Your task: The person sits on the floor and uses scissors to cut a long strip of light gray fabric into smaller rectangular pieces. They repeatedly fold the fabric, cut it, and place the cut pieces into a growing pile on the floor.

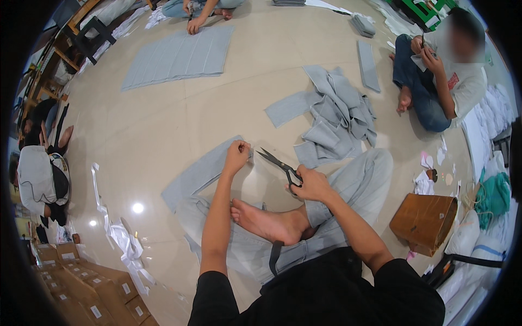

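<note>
My right hand grips the handles of black scissors, whose blades are parted and point toward my left hand. That hand is closed in a pinch at the upper end of a blue-grey fabric strip. The strip runs down to the left, across the floor to my knee, and my fingers hide part of its end. Just short of the strip's edge, the blade tips stay apart from it. Beyond the scissors lies a loose heap of similar blue-grey fabric pieces.
Blue-grey panels lie at the far left, by another person's hands. A seated person works at right, near a narrow fabric stack. A brown box stands right; white scraps and cardboard cartons are left.
</note>
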{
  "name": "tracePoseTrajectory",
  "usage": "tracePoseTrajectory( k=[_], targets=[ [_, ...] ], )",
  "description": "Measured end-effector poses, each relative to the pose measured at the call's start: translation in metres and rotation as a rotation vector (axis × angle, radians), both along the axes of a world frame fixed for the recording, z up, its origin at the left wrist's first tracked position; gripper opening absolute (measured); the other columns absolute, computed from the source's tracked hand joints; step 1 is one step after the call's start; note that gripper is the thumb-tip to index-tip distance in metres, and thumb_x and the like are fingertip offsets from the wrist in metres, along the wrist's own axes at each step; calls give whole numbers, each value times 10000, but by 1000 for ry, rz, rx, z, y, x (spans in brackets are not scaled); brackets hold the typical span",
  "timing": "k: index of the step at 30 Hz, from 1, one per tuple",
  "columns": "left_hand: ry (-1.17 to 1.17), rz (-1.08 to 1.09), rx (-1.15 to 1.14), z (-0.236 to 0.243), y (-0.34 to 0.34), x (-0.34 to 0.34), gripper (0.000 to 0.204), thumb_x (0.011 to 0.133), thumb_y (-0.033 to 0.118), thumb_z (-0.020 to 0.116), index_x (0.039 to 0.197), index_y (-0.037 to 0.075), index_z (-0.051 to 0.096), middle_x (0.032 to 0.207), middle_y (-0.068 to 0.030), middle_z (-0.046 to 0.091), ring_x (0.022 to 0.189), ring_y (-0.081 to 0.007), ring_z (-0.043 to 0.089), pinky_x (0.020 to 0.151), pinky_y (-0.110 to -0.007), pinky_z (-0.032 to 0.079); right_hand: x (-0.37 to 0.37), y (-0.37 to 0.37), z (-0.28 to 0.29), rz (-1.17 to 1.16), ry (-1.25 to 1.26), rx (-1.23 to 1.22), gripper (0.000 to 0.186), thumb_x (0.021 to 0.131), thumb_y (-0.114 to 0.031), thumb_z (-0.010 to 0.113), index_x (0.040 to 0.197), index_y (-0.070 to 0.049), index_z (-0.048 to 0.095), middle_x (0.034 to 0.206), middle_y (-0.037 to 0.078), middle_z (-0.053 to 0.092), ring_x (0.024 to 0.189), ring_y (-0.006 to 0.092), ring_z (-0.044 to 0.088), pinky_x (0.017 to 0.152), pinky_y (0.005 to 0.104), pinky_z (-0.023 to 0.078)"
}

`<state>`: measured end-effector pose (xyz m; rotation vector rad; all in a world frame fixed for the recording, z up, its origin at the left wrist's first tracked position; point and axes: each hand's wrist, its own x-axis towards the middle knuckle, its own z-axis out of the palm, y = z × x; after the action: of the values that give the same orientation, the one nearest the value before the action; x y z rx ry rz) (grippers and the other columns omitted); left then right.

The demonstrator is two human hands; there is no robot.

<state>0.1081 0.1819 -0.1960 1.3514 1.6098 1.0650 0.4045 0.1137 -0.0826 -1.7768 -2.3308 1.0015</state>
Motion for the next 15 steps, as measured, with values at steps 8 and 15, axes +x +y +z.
tracePoseTrajectory(
  k=[8, 15],
  targets=[
    [-104, -7, -84, 9, 2, -11, 246, 991, 216, 693, 947, -26, 704, 777, -3, 615, 732, -101, 527, 678, -289, 453, -17, 6, 5, 138, -15, 48, 628, 838, -548, 734, 1008, 29, 552, 893, 266, 707, 846, 471, 699, 757, 536, 535],
    [-280, 17, -161, 25, 1, -16, 240, 972, 210, 724, 962, -30, 723, 834, -25, 662, 806, -118, 578, 770, -289, 479, -24, 6, 1, 126, 27, 89, 619, 838, -534, 741, 1001, 29, 543, 909, 275, 698, 849, 466, 693, 737, 529, 532]
  ],
)
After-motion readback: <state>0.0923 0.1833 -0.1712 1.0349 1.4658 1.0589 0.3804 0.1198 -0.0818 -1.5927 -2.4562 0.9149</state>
